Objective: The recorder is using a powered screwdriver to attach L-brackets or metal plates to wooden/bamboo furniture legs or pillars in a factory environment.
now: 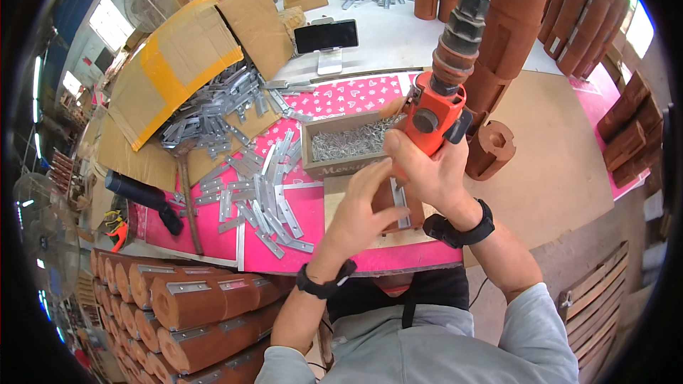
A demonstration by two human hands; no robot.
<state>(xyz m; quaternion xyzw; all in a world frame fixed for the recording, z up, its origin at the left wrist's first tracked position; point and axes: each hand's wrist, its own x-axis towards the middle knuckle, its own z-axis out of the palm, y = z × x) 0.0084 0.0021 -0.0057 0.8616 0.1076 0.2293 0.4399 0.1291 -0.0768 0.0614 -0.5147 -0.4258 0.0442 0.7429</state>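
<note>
My right hand is wrapped round an upright orange-red power driver with a black knob and a dark, ribbed upper end. Its lower tip is hidden behind my hands. Below it, a brown block with a metal strip along its top lies at the table's front edge. My left hand is at the block's left side, thumb and fingers spread apart. The thumb reaches across the block toward the strip; whether it presses down cannot be told. Just beyond my hands stands a wooden box of small metal fasteners.
Loose metal strips lie left of the box, beside a hammer. More spill from a cardboard box. A phone stands behind. Brown cylinders are stacked at lower left; one cylinder stands at right near tall stacks.
</note>
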